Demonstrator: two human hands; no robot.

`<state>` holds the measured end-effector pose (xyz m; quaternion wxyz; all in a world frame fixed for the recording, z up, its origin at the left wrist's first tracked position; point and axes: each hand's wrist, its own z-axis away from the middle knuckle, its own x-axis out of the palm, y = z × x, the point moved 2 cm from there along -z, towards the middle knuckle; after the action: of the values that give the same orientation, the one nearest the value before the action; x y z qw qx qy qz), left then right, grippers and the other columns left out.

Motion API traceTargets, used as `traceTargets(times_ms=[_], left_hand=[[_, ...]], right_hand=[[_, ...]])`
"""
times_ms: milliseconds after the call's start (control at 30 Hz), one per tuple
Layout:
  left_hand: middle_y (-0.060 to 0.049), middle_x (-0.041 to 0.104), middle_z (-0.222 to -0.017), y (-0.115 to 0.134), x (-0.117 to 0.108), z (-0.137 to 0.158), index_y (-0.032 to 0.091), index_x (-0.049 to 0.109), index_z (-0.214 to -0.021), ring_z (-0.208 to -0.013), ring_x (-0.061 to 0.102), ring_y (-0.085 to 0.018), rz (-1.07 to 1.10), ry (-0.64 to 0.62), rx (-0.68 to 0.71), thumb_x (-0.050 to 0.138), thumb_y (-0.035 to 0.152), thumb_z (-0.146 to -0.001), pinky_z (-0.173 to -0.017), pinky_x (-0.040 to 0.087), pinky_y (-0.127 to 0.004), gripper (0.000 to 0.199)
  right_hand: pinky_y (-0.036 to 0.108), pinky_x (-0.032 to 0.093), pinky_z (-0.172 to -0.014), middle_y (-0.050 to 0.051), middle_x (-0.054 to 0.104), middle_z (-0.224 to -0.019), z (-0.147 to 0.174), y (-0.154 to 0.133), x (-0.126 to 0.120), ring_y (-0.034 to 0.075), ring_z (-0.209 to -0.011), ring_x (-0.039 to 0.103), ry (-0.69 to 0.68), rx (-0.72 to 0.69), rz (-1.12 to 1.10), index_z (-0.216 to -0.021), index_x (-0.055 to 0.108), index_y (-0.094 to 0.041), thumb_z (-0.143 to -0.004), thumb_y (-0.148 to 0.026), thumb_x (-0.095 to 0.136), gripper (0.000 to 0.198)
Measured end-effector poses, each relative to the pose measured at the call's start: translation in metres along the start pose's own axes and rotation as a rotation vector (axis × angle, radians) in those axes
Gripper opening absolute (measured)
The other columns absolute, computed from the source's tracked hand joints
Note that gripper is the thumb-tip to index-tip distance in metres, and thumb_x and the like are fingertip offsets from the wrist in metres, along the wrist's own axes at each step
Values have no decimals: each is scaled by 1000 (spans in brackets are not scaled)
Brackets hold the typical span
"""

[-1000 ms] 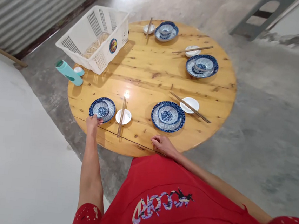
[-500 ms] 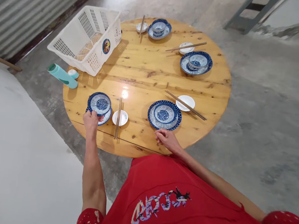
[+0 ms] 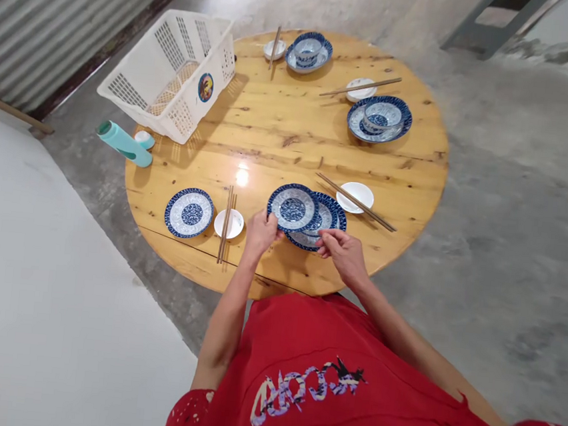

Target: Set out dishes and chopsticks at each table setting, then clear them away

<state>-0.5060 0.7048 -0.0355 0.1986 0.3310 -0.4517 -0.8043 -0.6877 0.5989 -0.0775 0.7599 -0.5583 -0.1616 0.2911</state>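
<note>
Two hands work at one place setting. The left hand pinches the near rim of a small blue-and-white patterned porcelain bowl, fingers closed on it, carrying it tilted over the left edge of a stack of blue-rimmed patterned plates; the right hand, fingers curled, touches the stack's near rim at about five o'clock, though whether it grips cannot be told. Both sit at the six o'clock edge of the round pale wooden table. At two o'clock from the stack: a plain white saucer with brown wooden chopsticks across it. At nine o'clock: a second white saucer, a chopstick pair, a lone blue patterned plate. Further settings at twelve and one o'clock. At ten o'clock: a white slotted plastic basket bearing a round sticker, unreadable, and a teal bottle lying down. Risk, judged: the rim-only pinch may let the tilted bowl slip and chip the stack. The red shirt carries lettering, illegible from here.
</note>
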Motion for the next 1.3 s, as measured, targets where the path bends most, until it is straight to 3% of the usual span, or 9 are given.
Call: traceTargets(times_ms=[200, 400, 600, 800, 967, 1067, 1167, 1300], left_hand=[[-7, 71, -62, 9, 33, -3, 21, 59, -80, -61, 72, -23, -305, -66, 24, 44, 23, -94, -75, 57, -35, 21], [-8, 70, -61, 8, 46, -11, 21, 62, -92, -73, 75, -26, -366, -70, 22, 47, 25, -95, -84, 55, -37, 16], [-6, 71, -62, 7, 48, -16, 20, 59, -110, -76, 75, -27, -441, -37, 19, 49, 24, -95, -83, 53, -37, 19], [-4, 72, -64, -2, 51, -16, 16, 49, -136, -67, 74, -25, -351, -61, -40, 52, 28, -95, -77, 55, -35, 43], [-5, 72, -65, -14, 54, -13, 18, 53, -135, -68, 74, -25, -365, -95, -40, 48, 37, -98, -75, 55, -34, 42], [-6, 72, -66, -18, 55, -11, 20, 61, -121, -67, 73, -25, -362, -97, -19, 46, 38, -99, -74, 53, -33, 33], [-6, 73, -68, -20, 56, -12, 23, 63, -108, -64, 72, -22, -337, -119, -17, 44, 39, -100, -73, 52, -31, 25], [-4, 72, -66, -20, 59, -16, 21, 62, -112, -62, 71, -21, -304, -149, -27, 44, 35, -101, -72, 53, -30, 25]], right_hand=[[27, 48, -50, 4, 68, -73, -17, -9, -20, 17, -55, 62, 125, -66, 34, -104, 63, -17, -83, -63, 60, 51], [32, 48, -63, 2, 66, -67, -38, -6, -21, 20, -57, 63, 137, -129, 388, -117, 64, -15, -86, -51, 57, 49], [33, 45, -69, 5, 68, -70, -51, -4, -17, 26, -71, 64, 185, -185, 686, -123, 67, -14, -83, -34, 54, 46], [33, 41, -65, 5, 69, -72, -52, -7, -18, 25, -69, 64, 129, -164, 720, -131, 66, -15, -85, -30, 52, 49], [33, 39, -64, 4, 68, -69, -53, -4, -19, 25, -67, 64, 136, -138, 718, -133, 66, -18, -91, -33, 49, 48], [32, 37, -64, 7, 69, -72, -52, 1, -20, 26, -70, 64, 122, -88, 774, -122, 70, -18, -93, -38, 49, 41], [31, 33, -61, 9, 68, -71, -51, 7, -23, 25, -68, 62, 57, -71, 852, -93, 70, -19, -96, -47, 45, 37], [29, 33, -58, 6, 64, -63, -51, 8, -24, 22, -63, 61, -14, -65, 798, -79, 60, -21, -97, -47, 42, 36]])
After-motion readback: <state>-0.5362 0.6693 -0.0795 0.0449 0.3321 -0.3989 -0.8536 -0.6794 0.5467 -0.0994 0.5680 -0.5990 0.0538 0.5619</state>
